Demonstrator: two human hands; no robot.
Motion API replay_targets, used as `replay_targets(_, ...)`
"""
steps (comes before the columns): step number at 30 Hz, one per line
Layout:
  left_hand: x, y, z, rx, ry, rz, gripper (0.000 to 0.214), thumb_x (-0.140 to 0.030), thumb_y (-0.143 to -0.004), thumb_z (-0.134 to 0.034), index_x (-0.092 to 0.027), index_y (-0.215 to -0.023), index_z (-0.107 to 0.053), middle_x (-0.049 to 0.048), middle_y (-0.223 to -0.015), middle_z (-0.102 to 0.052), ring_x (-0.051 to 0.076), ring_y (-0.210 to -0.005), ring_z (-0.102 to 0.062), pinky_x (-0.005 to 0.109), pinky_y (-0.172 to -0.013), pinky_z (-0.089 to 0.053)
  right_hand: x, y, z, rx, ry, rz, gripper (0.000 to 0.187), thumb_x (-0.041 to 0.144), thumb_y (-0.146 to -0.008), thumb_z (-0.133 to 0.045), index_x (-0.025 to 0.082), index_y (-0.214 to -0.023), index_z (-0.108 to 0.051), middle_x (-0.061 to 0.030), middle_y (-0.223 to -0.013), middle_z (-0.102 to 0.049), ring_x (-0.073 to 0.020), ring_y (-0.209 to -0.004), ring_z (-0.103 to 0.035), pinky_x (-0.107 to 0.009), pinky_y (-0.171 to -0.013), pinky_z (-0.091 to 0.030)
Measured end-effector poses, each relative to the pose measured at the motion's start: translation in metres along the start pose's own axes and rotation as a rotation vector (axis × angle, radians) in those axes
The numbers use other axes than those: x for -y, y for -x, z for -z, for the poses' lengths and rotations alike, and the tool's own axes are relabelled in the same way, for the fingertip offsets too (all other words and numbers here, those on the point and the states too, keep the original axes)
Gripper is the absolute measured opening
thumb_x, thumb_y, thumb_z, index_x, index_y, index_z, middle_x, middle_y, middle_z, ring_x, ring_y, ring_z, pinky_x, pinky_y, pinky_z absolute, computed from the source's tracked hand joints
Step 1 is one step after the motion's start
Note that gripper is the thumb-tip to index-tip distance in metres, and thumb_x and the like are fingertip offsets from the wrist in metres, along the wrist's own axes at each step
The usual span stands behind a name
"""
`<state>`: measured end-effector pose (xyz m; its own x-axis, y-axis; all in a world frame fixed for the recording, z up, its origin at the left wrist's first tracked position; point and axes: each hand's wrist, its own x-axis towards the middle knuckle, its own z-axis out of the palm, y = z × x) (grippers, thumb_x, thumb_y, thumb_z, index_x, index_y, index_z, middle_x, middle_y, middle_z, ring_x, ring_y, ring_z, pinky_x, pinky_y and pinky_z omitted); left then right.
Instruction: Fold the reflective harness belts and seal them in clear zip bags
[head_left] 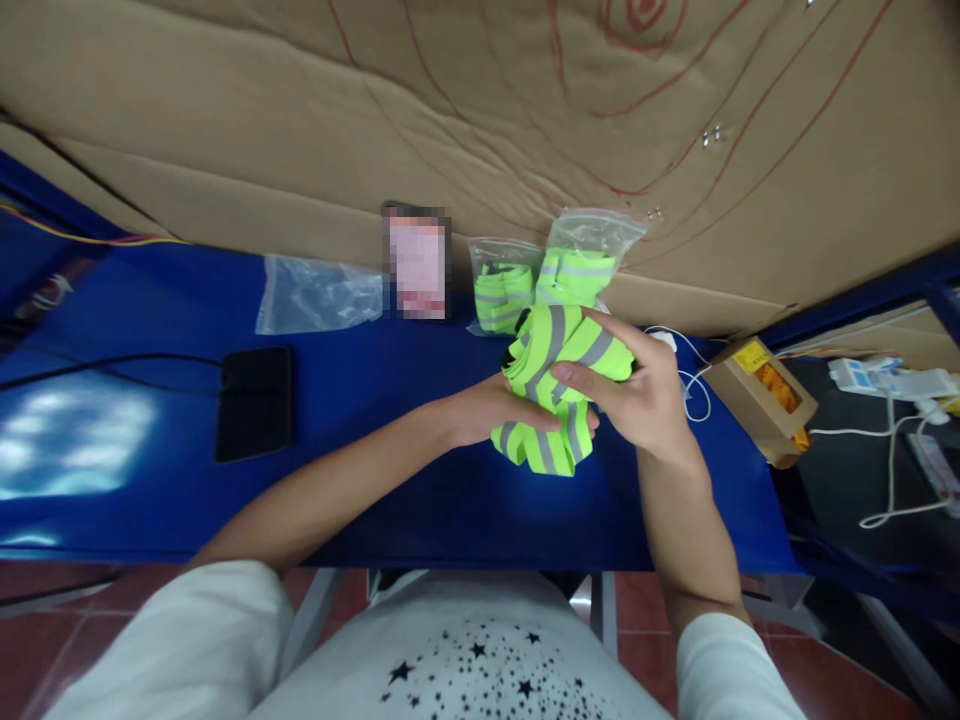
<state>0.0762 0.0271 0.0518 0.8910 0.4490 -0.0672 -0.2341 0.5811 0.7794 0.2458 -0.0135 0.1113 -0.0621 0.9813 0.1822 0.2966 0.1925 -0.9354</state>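
Observation:
A folded bundle of neon yellow-green reflective straps [546,345] with grey stripes is held above the blue table in both hands. My right hand [641,390] grips its right side, thumb pressed on the front and fingers behind the top. Beneath it, my left hand [510,412] is closed round the lower part, with a looped end hanging below the palm; most of its fingers are hidden by the straps. Just behind the bundle, two clear zip bags, a left bag [504,300] and a right bag [577,272], contain similar straps.
A clear plastic bag [319,293] lies flat near a phone [418,265] leaning on the cardboard wall [247,110]. On the left of the blue table [360,370] is a black flat device [255,403] with cables. A cardboard box [757,400] and a power strip [892,378] are to the right.

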Motion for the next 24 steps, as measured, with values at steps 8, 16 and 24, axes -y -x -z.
replay_targets(8,0.005,0.004,-0.013,-0.046,-0.057,-0.060,0.038,-0.020,-0.075,-0.081,-0.016,-0.112,-0.072,0.0101,-0.098,-0.076,0.024,-0.091,-0.073,0.039,-0.084,-0.059,0.015,0.013,0.007,-0.022,0.243,0.219,0.051,0.040,-0.080,-0.079,0.030,-0.128,-0.066,-0.0025,-0.123,-0.071,-0.0282,-0.106,-0.071,-0.041,-0.090,-0.062)
replay_targets(16,0.006,0.008,-0.017,-0.190,0.154,-0.093,0.032,-0.017,-0.065,-0.088,-0.018,-0.095,-0.075,0.0058,-0.097,-0.075,0.021,-0.089,-0.071,0.037,-0.087,-0.056,0.008,0.005,0.016,0.172,0.370,0.501,0.038,0.029,-0.095,-0.058,0.040,-0.131,-0.064,0.0029,-0.133,-0.065,-0.0285,-0.127,-0.060,-0.048,-0.109,-0.050)
replay_targets(24,0.008,0.003,-0.023,-0.251,0.223,-0.153,0.040,-0.013,-0.061,-0.089,-0.019,-0.098,-0.074,0.0040,-0.099,-0.075,0.020,-0.093,-0.069,0.036,-0.091,-0.053,-0.006,-0.007,0.010,0.191,0.237,0.449,0.034,0.046,-0.092,-0.063,0.036,-0.124,-0.070,-0.0013,-0.132,-0.066,-0.0313,-0.127,-0.059,-0.050,-0.110,-0.049)
